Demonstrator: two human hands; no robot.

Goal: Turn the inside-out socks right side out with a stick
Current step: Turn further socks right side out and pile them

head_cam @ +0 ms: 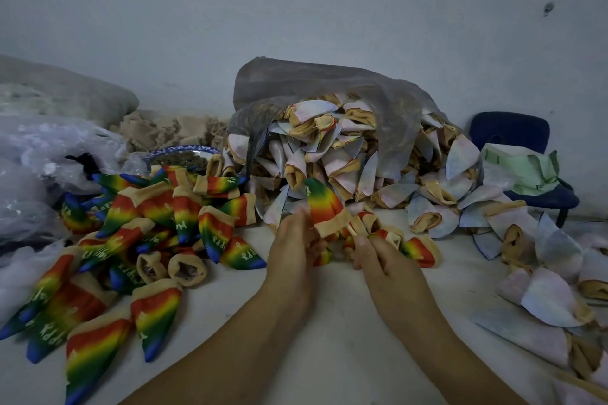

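Observation:
A rainbow sock (pixel 324 204) with a tan cuff stands upright on a pale stick (pixel 352 229) at the table's middle. My left hand (pixel 294 240) pinches the sock's cuff from the left. My right hand (pixel 378 260) grips the stick's lower end just below the cuff. A heap of rainbow, right-side-out socks (pixel 154 233) lies to the left. Pale inside-out socks (pixel 355 161) spill from a grey plastic bag (pixel 316 89) behind my hands.
More inside-out socks (pixel 546 293) lie scattered at the right. A blue chair (pixel 513 135) with a green bag (pixel 523 168) stands at the far right. Clear plastic bags (pixel 42 161) and a patterned bowl (pixel 184 154) sit at the left. The wall is close behind.

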